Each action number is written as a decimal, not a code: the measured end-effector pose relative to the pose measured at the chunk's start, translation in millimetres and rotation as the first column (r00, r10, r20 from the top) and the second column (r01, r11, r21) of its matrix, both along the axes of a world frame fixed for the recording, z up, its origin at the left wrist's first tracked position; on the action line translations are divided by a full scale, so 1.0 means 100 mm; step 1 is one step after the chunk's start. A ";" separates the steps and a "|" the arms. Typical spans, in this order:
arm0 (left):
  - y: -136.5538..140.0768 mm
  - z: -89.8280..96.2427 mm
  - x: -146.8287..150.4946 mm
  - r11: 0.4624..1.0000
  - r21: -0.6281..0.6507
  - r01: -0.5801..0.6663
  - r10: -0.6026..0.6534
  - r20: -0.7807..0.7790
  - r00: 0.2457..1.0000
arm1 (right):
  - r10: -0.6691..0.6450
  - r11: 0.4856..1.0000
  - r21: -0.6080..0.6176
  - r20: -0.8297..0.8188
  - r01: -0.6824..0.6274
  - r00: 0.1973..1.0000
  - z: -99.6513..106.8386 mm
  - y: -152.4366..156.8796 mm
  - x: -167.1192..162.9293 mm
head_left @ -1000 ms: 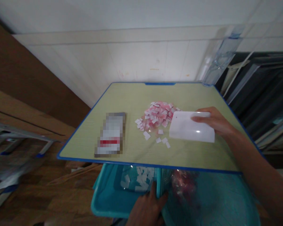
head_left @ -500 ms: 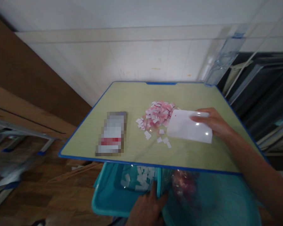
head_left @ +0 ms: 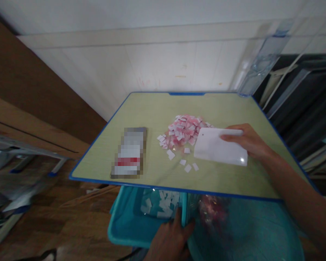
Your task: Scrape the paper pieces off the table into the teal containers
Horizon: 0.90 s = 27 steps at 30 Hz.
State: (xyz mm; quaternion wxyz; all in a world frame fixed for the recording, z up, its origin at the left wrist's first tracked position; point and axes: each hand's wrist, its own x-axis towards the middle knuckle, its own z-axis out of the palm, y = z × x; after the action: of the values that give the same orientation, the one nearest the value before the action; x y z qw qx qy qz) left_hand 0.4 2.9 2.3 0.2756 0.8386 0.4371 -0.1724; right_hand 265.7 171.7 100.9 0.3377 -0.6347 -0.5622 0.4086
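My right hand (head_left: 248,139) is closed on the right end of a white plastic scraper (head_left: 218,146), a flat card with a small hole near its upper left corner. Just left of the scraper lies a heap of small pink and white paper-like pieces (head_left: 183,128) on the table. Several loose white pieces (head_left: 188,168) are scattered in front of the heap. Below the table edge, my left hand (head_left: 171,235) grips the adjoining rims of a teal basin (head_left: 130,232) and a second, larger teal tub (head_left: 274,228). White pieces (head_left: 167,204) lie inside the left basin.
A phone-like object (head_left: 130,152), blurred out, lies on the left of the blue-edged table (head_left: 152,108). A clear plastic bottle (head_left: 263,65) stands at the far right corner. A bag with something red (head_left: 212,210) sits in the right tub. Dark panels (head_left: 312,94) lean at right.
The scraper has shifted very slightly toward the near edge. One loose white piece in front of the heap has slid a little nearer. My left hand stays on the rims.
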 end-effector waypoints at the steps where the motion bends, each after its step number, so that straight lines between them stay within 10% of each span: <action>1: 0.00 0.00 0.00 1.000 -0.001 0.004 -0.004 0.017 1.000 | -0.018 1.000 0.010 0.000 0.018 1.000 0.01 0.00 0.02; 6: 0.00 0.00 0.00 1.000 0.013 -0.008 0.008 0.003 1.000 | -0.037 0.999 0.017 -0.046 0.038 0.998 0.04 -0.01 0.05; 18: -0.02 0.00 0.01 0.999 0.032 -0.011 0.011 0.016 1.000 | 0.363 0.932 -0.009 0.017 -0.363 0.932 -0.04 -0.08 -0.27; 27: -0.02 0.03 0.02 0.999 0.008 -0.031 0.031 0.027 0.999 | 0.170 0.985 0.006 0.065 -0.171 0.983 -0.03 -0.10 -0.12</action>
State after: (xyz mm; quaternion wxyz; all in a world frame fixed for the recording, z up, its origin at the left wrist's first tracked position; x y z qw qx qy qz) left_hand 2.0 0.6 5.2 0.2805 0.8350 0.4472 -0.1551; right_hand 253.3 161.7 97.6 0.2868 -0.5951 -0.6275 0.4121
